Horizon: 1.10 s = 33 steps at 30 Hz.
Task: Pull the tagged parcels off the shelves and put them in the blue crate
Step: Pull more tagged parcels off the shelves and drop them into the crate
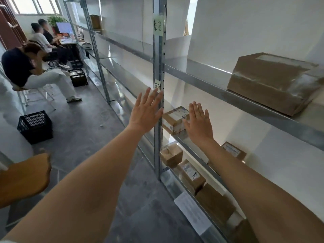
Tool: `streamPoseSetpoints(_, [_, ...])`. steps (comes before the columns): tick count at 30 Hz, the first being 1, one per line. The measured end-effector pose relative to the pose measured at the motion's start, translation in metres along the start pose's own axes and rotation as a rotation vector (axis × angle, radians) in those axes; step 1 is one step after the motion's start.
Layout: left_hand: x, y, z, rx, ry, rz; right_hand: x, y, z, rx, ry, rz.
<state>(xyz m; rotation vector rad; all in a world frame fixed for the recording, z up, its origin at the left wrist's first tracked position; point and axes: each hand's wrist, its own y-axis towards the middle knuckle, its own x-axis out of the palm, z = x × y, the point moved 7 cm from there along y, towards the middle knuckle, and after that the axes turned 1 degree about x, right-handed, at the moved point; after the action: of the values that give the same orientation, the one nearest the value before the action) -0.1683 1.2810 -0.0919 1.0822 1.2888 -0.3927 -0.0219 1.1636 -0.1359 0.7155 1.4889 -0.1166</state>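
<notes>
On the middle shelf [191, 142], just right of the steel post [159, 71], a small parcel [175, 120] lies flat with its white label up, its long axis running back into the shelf and one corner jutting over the front edge. The left hand [146, 112] is spread flat before the post, holding nothing. The right hand [199, 122], fingers straight and released, is at the parcel's right side; contact cannot be told. A big box [273, 81] sits on the shelf above.
</notes>
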Motion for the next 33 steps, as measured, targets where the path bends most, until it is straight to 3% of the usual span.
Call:
streamPoseSetpoints(4, [0.038, 0.041, -0.025, -0.023, -0.056, -0.027, 0.046, 0.051, -0.011, 0.046, 0.038, -0.024])
streamPoseSetpoints(9, [0.084, 0.080, -0.044, 0.069, -0.086, -0.066, 0.104, 0.095, -0.023, 0.073, 0.018, -0.073])
streamPoseSetpoints(20, [0.233, 0.129, -0.071, 0.317, -0.250, -0.233, 0.213, 0.113, -0.060, 0.074, 0.122, -0.102])
streamPoseSetpoints(26, [0.318, 0.107, -0.072, 0.475, -0.434, -0.286, 0.298, 0.084, -0.080, 0.274, 0.134, -0.126])
streamPoseSetpoints(33, [0.449, 0.052, -0.066, 0.578, -0.547, -0.490, 0.410, 0.036, -0.075, 0.575, 0.264, -0.220])
